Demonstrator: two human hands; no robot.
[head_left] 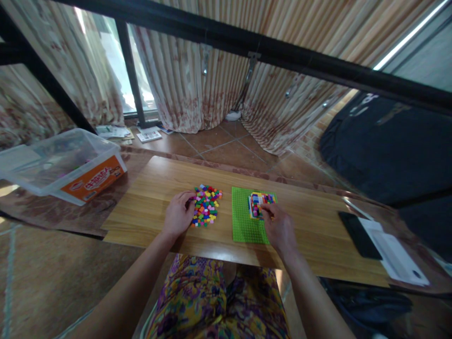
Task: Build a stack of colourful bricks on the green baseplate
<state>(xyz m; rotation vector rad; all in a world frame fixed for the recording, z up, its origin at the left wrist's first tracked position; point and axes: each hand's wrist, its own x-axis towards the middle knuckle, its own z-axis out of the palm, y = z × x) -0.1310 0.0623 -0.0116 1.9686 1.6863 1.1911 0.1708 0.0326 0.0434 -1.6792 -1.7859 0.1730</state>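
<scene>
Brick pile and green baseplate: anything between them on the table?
No. In the head view, only a bare strip of table separates the brick pile from the green baseplate.

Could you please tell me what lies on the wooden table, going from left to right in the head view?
Left hand → brick pile → green baseplate → right hand → black phone → white papers.

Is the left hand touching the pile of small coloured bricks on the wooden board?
Touching. The head view shows the left hand with its fingers lying against the left edge of the pile of coloured bricks, no gap between them.
</scene>
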